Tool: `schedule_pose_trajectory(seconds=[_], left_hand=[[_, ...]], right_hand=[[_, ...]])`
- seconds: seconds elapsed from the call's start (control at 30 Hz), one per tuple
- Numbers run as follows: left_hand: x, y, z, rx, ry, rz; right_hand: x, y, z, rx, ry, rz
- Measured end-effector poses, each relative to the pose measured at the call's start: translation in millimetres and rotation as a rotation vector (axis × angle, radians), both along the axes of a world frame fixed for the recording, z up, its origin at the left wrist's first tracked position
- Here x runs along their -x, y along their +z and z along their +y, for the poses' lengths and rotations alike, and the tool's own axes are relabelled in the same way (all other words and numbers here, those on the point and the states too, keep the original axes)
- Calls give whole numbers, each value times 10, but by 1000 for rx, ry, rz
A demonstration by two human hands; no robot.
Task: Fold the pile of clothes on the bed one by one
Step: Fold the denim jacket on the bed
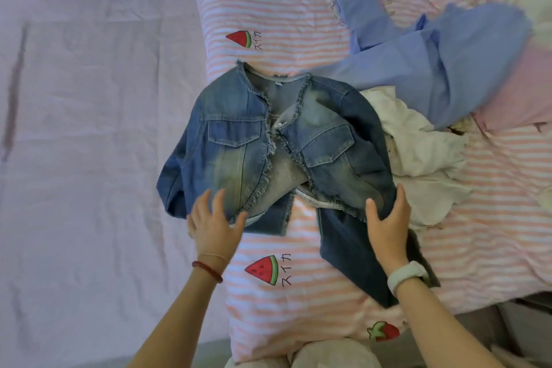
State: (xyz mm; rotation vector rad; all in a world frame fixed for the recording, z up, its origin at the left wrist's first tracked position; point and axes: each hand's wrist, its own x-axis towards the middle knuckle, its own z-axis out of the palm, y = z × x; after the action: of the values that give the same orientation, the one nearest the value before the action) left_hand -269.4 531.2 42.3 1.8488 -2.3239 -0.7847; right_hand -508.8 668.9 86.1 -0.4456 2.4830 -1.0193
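On the striped bed (298,3), both hands, left (213,224) and right (388,224), press relaxed fingers on a spread denim jacket (268,140), apparently unfolded; blue (433,69) and white garments (424,143) wait alongside.

The light was soft, even daylight, and shadows were weak; only a thin one lay under the denim jacket (263,140). Colours looked a little washed. The wide lens bent the edges, and the corners were blurred and soft.
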Motion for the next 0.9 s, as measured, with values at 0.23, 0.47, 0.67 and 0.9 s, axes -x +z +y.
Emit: schedule_pose_trajectory(seconds=[0.23, 0.47, 0.67, 0.9], left_hand=[[469, -110, 194, 261, -476, -66], [434, -211, -346, 386, -585, 120], [444, 146, -393, 13, -435, 226], [595, 296, -513, -555, -420, -117]], right_hand=[[-63, -87, 353, -180, 518, 210], [329, -46, 364, -185, 562, 225], [581, 261, 124, -106, 324, 384], [809, 824, -116, 54, 154, 667]])
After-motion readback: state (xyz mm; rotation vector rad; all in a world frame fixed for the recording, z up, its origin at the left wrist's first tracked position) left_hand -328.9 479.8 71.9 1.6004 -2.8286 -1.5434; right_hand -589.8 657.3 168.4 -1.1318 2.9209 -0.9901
